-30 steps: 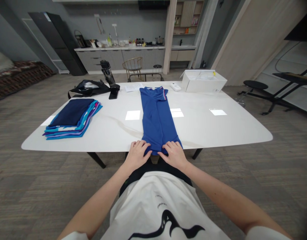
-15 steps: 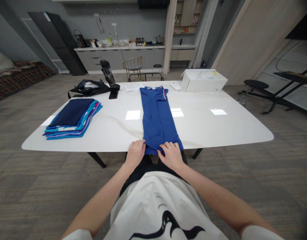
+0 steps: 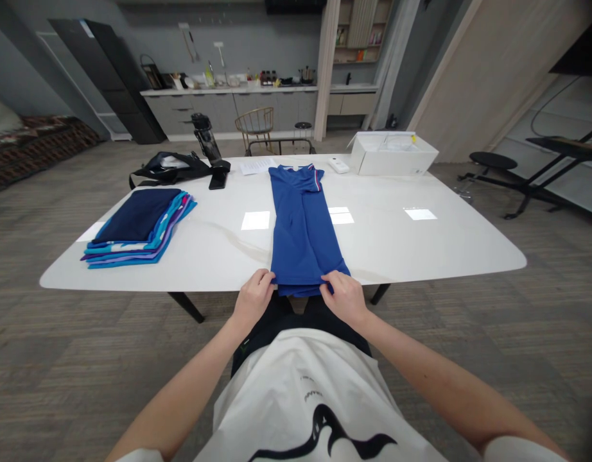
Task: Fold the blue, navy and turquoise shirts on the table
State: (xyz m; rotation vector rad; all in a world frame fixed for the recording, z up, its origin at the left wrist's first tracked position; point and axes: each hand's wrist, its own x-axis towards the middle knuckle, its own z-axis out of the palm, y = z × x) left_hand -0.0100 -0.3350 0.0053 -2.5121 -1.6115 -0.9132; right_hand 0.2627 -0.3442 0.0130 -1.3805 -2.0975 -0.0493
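A blue shirt [image 3: 298, 224] lies lengthwise on the white table, its sides folded in. One sleeve with red and white stripes at its cuff lies on top near the far end. My left hand [image 3: 255, 296] pinches the left corner of the near hem. Farther right along that hem, my right hand [image 3: 344, 298] pinches the upper layer, fingers closed. Between my hands the hem runs fairly straight, and a lower layer shows below it, over the table's near edge.
To the left is a stack of folded clothes [image 3: 139, 221], navy on top. Behind it are a black bag [image 3: 173, 168], a dark bottle [image 3: 207, 138] and a phone [image 3: 218, 179]. A paper sheet [image 3: 257, 167], a small white device [image 3: 338, 165] and a white box [image 3: 392, 154] stand along the far side of the table [image 3: 435, 247].
My hands have moved apart, the left one leftward and the right one rightward. The hem between them has gone from bunched to stretched straight, and the upper layer lies smoother.
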